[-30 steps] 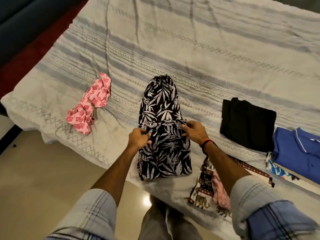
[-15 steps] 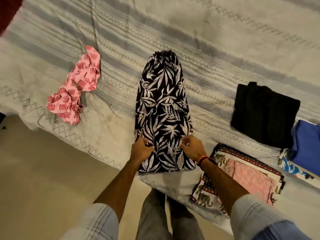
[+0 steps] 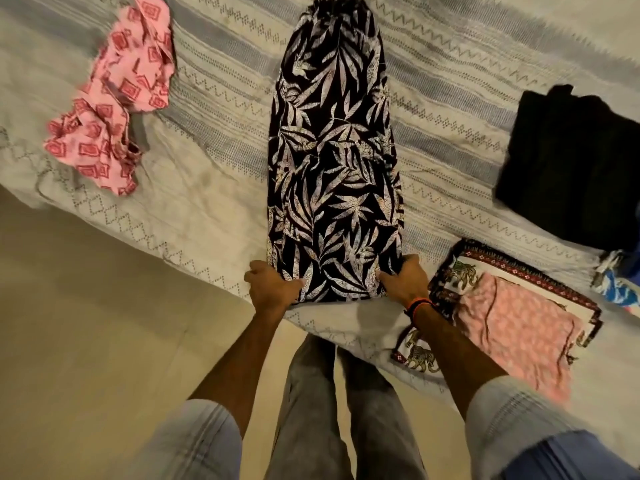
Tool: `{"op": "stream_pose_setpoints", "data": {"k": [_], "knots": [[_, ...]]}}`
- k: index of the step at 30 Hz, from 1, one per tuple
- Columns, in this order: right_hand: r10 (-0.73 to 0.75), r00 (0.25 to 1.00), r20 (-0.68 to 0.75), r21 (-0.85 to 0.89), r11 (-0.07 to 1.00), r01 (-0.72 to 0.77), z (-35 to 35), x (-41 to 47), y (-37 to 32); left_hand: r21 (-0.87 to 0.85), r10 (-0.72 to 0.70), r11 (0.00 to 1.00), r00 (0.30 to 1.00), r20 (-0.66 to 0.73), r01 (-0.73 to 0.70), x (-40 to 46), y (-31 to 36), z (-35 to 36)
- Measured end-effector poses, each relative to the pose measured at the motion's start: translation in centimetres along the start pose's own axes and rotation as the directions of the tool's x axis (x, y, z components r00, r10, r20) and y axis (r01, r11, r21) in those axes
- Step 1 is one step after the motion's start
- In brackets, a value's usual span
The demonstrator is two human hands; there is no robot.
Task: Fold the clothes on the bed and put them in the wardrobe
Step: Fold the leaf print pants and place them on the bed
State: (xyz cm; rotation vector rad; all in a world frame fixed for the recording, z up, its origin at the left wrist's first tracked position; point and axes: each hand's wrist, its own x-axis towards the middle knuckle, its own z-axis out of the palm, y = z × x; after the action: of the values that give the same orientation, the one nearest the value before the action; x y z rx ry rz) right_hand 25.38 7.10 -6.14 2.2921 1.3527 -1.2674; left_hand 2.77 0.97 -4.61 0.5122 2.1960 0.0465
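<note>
A black garment with a white leaf print [image 3: 334, 161] lies stretched out lengthwise on the bed [image 3: 214, 216], its gathered waistband at the far end. My left hand [image 3: 272, 287] grips its near left corner and my right hand [image 3: 403, 280] grips its near right corner, both at the bed's front edge. A crumpled pink garment with red squares [image 3: 110, 98] lies unfolded to the left. The wardrobe is out of view.
On the right lie a folded black garment [image 3: 571, 168], a folded pink cloth [image 3: 516, 327] on an elephant-print cloth [image 3: 457, 271], and a bit of blue fabric [image 3: 620, 289] at the edge. Beige floor [image 3: 86, 341] runs along the bed; my legs stand against it.
The leaf-print garment's upper layer has been drawn back toward me, so it now lies at full length. My hands moved from its middle to its near corners. The view dipped closer.
</note>
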Motion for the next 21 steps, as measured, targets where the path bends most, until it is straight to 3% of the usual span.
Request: {"op": "stream_pose_setpoints", "data": {"k": [6,11,21], "knots": [[-0.028,0.999,0.042,0.120,0.992,0.023,-0.1,-1.0,-0.3,-0.056,-0.089,0.994,0.986,0.141,0.098,-0.1,-0.6,-0.3],[-0.038,0.999,0.036,0.172,0.985,0.031,-1.5,-2.0,0.7,-0.246,-0.078,0.963,0.986,0.146,0.112,-2.4,-0.6,-1.0],[-0.145,0.988,-0.051,0.371,0.916,0.154,-7.0,-8.9,2.5,-0.538,0.016,0.843,0.999,0.031,0.003,-10.7,-0.8,-3.5]]}}
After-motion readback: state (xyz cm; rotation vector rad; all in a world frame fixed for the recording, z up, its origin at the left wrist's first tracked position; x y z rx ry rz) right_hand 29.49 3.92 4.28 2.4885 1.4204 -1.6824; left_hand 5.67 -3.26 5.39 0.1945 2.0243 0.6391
